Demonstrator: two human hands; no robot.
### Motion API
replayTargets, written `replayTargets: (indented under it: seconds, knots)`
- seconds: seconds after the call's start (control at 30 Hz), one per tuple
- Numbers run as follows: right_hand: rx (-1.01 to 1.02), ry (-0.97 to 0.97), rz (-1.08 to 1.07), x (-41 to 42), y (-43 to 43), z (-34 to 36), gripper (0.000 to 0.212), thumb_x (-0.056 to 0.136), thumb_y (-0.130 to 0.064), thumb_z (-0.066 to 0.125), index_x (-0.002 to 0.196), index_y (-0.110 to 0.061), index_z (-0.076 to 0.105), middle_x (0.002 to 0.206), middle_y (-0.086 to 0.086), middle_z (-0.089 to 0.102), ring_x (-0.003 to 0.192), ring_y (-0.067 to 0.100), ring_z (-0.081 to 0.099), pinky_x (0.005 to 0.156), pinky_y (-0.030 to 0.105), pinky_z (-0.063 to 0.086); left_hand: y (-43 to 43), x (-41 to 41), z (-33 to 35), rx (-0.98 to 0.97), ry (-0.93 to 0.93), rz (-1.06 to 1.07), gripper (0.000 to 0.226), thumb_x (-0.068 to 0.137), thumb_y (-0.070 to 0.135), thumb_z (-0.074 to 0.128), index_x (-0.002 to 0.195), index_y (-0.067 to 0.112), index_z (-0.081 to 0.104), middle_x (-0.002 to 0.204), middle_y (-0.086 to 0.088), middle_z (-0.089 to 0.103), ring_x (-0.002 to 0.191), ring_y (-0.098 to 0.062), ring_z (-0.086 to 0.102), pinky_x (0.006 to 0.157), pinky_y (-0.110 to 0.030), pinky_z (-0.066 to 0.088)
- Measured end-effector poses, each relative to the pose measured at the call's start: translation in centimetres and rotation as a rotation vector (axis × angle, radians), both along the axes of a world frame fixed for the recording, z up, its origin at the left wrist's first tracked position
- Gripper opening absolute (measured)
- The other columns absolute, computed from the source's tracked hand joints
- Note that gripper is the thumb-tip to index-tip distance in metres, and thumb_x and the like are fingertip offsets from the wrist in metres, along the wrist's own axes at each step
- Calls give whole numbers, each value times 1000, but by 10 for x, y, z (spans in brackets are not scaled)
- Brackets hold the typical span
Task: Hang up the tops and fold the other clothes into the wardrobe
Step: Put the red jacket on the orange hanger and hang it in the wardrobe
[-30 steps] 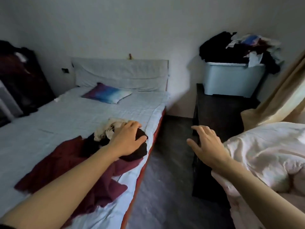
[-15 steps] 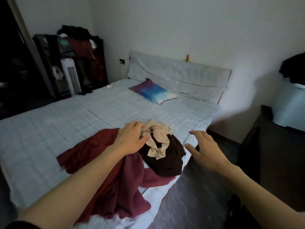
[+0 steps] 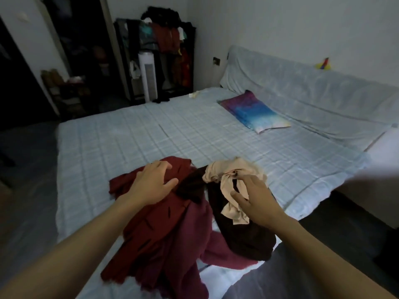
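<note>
**Sorting the pile at the near bed edge**

1. Maroon garment (image 3: 164, 240): it lies crumpled on the near part of the bed (image 3: 129, 143), spread towards you. Your left hand (image 3: 151, 184) rests on its upper end with the fingers slightly bent and the thumb out. No cloth is bunched inside the hand, so read it as pressing, not grasping. This probably pins the pile while the other hand sorts.

2. Beige garment (image 3: 228, 175): it sits twisted on top of the dark brown garment (image 3: 244, 240), which overlaps the maroon one. Your right hand (image 3: 257, 201) is over it with the fingers loose and spread, clasping nothing. As the top layer, the beige piece is the sensible one to lift first.

3. Pillow (image 3: 252, 112): it lies beyond the pile, near the covered headboard (image 3: 302, 83), well apart from the clothes.

4. Wardrobe (image 3: 164, 57): it stands open in the far corner with clothes hanging inside and more heaped on top. A white tower unit (image 3: 148, 76) stands in front of it.

5. Markings: no brand, label or writing is legible. The light is dim.
</note>
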State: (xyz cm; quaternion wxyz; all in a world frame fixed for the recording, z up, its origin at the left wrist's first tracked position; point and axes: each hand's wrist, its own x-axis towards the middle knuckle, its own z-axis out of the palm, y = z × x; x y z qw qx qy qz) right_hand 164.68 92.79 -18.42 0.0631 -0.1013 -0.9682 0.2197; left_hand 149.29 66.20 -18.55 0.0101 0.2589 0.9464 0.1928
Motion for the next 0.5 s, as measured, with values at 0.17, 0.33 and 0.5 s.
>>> replayTargets:
  seconds: [0.17,0.33,0.5]
  knots:
    - [-68,26,167,-65,41,-13,50,96,-41,57,138,-16,47,138,3,50,127,21,45,106,37,38,12,-22,3,-89,6,171,51,92,51,58,133,21,52,135,-2,53,123,-24,49,100,-47,45]
    - [-117,32,290,-134,70,-16,53,96,-41,56,140,-13,46,139,7,49,129,24,45,108,40,37,19,-28,9,-129,-1,338,48,91,50,59,129,22,54,132,-2,55,119,-24,50,98,-47,44]
    - [-161,6,377,-177,59,-35,55,96,-44,56,141,-15,45,140,8,49,128,24,46,106,36,38,1,-27,-3,-170,-54,430,50,93,50,58,133,19,53,137,-3,53,125,-25,47,102,-49,42]
